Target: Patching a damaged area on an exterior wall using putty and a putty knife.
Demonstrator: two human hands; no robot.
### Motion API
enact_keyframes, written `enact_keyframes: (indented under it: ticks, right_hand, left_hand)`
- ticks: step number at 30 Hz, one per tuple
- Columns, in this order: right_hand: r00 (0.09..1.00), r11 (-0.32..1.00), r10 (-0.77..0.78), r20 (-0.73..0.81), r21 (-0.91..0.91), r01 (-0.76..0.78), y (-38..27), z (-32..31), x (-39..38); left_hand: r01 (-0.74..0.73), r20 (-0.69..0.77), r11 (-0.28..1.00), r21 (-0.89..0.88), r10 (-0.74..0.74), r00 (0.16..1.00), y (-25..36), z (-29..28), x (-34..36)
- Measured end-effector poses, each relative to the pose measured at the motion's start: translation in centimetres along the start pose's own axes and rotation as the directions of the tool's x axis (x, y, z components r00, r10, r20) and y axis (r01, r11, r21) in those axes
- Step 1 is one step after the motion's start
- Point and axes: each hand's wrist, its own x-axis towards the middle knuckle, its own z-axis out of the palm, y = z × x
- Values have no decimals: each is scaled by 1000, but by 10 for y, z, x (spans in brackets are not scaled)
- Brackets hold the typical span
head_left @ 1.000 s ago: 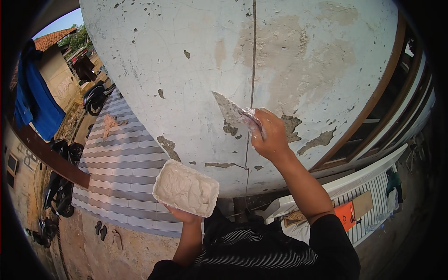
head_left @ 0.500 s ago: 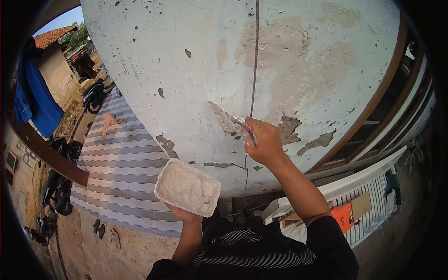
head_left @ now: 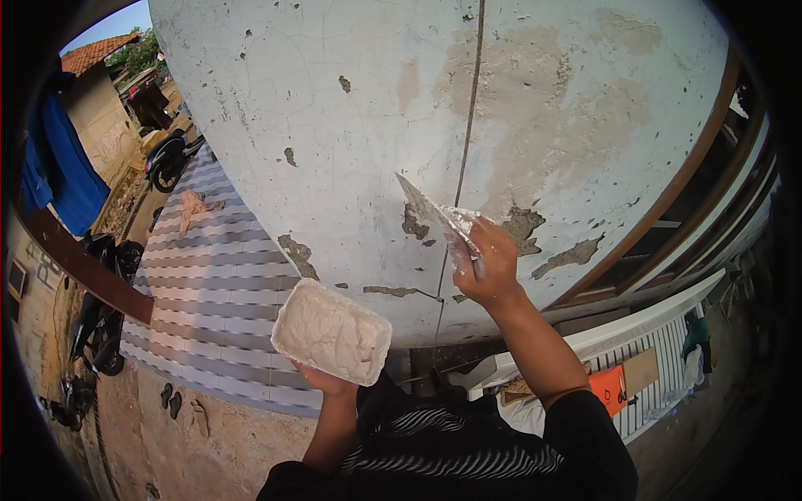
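Wall (head_left: 334, 108): pale plaster, curved by the lens, filling the upper middle of the view. Chipped patches expose darker material; a thin vertical crack (head_left: 469, 125) runs down its centre. Brown window frame (head_left: 668, 192) borders it at right.

Right hand (head_left: 489, 267): clenched around the handle of a putty knife (head_left: 430, 213), blade laid flat on the wall just left of the crack, smeared with white filler.

Left hand (head_left: 330, 382): grasping from beneath a white tray (head_left: 332, 332) heaped with white filler, held below the wall and well apart from the knife.

Surroundings: outdoors, seen from a height. Striped grey-and-white tiled floor (head_left: 209, 292) at left, bare dirt ground (head_left: 225, 451) beyond it, sandals (head_left: 171, 401) at the edge. Motorbikes (head_left: 96, 321) parked at far left, another (head_left: 167, 159) farther up. Blue cloth (head_left: 63, 171) hanging upper left; tiled roof (head_left: 96, 54) behind. White slatted bench (head_left: 660, 351) and orange object (head_left: 610, 388) lower right.

Hidden or unclear: knife handle covered by the fingers; left fingers under the tray unseen; person's torso cut off at the bottom edge; objects at lower right too small to identify.
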Motion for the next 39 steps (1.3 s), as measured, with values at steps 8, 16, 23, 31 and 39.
enact_keyframes:
  ticks: [8,16,23,31,39]
  right_hand:
    - [988,993,-92,125,-57,100,5,19,-23]
    - [929,930,-294,226,-155,332,-16,3,-27]
    - [948,962,-197,249,-136,236,-5,7,-33]
    - [946,962,-215,242,-115,248,-11,2,-30]
    - [971,997,-23,236,-66,40,19,-7,3]
  left_hand:
    - [14,-4,999,-43,-15,1000,-3,0,4]
    - [-7,-48,999,34,9,999,6,0,0]
    - [46,74,998,-32,-43,996,5,6,7]
    - [3,-30,1000,28,-2,1000,4,12,4]
    - [-25,-21,997,71,27,999,2,14,3]
